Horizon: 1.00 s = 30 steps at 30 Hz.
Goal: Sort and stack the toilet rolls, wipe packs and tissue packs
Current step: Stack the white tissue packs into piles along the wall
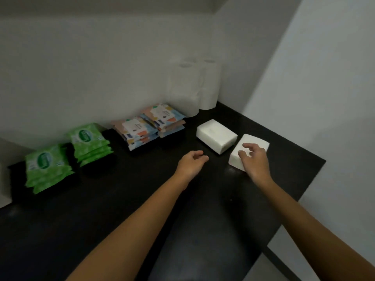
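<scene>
Two white tissue packs lie on the black table: one farther back, one at the right. My right hand rests over the right pack's near edge, fingers spread on its top. My left hand hovers just left of it, loosely curled and holding nothing. Two stacks of green wipe packs sit at the left. Two stacks of pastel wipe packs stand behind the middle. White toilet rolls are stacked in the back corner against the wall.
The table's right edge drops off close beside the right tissue pack. A pale box-like object stands at the far left edge. White walls close in behind and to the right.
</scene>
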### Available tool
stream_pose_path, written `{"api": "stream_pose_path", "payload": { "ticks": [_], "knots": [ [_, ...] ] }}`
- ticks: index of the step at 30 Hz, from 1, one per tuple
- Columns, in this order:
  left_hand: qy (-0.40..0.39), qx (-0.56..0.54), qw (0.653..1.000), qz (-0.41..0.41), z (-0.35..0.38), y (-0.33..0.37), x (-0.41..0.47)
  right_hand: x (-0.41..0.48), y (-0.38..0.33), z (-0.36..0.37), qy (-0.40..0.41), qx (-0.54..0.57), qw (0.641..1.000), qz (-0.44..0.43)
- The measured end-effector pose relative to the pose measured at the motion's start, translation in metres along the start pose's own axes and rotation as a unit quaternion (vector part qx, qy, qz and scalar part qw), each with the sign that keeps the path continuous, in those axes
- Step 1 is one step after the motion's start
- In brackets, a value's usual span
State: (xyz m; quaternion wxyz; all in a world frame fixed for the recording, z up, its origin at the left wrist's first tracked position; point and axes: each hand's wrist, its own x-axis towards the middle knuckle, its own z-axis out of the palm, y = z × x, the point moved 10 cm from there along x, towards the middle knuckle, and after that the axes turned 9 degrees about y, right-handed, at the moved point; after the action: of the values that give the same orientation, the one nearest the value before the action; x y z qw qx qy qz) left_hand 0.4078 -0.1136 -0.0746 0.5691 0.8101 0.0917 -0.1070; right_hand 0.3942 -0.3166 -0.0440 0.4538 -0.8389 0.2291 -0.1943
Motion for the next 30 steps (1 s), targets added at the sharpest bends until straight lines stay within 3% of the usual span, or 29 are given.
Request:
{"api": "stream_pose_path", "payload": {
  "ticks": [3, 14, 23, 30],
  "knots": [
    [-0.050, 0.028, 0.998, -0.011, 0.041, 0.015, 0.010, 0.025, 0.028, -0.018, 0.028, -0.005, 0.998, 0.052],
    [-0.086, 0.049, 0.995, -0.018, 0.115, 0.028, 0.035, 0.047, 0.085, -0.006, 0.002, 0.071, 0.979, 0.191],
    [-0.050, 0.008, 0.999, -0.008, 0.109, 0.027, 0.026, 0.031, 0.079, -0.016, 0.004, 0.093, 0.982, 0.163],
    [-0.013, -0.079, 0.997, 0.010, 0.069, 0.031, -0.002, 0.006, 0.025, -0.024, 0.013, 0.136, 0.985, 0.101]
  ]
}}
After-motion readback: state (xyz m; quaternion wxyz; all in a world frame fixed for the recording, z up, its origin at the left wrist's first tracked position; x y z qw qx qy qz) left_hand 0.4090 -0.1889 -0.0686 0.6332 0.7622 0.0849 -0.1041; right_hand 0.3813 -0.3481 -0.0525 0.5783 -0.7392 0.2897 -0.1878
